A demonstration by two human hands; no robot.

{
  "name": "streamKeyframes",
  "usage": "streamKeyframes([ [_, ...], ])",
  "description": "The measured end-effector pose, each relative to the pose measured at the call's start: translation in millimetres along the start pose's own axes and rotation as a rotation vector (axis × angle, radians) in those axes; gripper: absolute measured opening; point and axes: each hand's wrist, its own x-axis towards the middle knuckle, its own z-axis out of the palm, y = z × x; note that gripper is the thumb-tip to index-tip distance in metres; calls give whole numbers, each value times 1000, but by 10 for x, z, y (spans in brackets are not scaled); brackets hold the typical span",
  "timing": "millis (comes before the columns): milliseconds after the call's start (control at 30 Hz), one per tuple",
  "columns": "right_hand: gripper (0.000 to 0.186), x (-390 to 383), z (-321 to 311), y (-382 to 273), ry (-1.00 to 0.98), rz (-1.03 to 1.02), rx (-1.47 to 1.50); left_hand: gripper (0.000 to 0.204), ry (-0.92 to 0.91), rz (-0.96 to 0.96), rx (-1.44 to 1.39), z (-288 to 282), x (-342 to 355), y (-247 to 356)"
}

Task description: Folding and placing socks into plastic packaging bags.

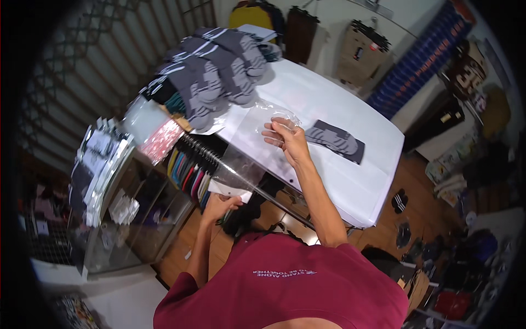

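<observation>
Across the near edge of the white table (312, 90), a clear plastic bag (236, 169) is pinched at its header strip (219, 188) by the left hand (217, 206); its far end is met by the half-curled fingers of the right hand (290, 141) (whether gripping cannot be told), seemingly so it is stretched; rightward, grey banded socks (334, 141) are laid flat, presumably for easy reach

Left fingers (236, 202) partly hidden by white card (229, 192), maroon shirt (285, 293) cut off at lower edge, far-right clutter (481, 245) blurred
</observation>
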Motion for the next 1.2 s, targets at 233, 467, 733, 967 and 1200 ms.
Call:
streamKeyframes([
  [233,17,-285,-565,-753,21,-212,210,18,-2,80,245,-14,747,717],
  [467,16,-476,-932,-1092,54,-367,30,53,53,161,-203,149,1804,1088],
  [733,21,-250,-1234,-718,149,-502,-736,103,-433,-181,-401,1126,1972,1651],
  [967,41,-122,-1416,-516,208,-518,-1083,116,-153,285,110,1447,2379,1271],
  [1200,77,-362,-1599,-695,220,-103,-1745,53,-158,653,580,1172,2704,1096],
])
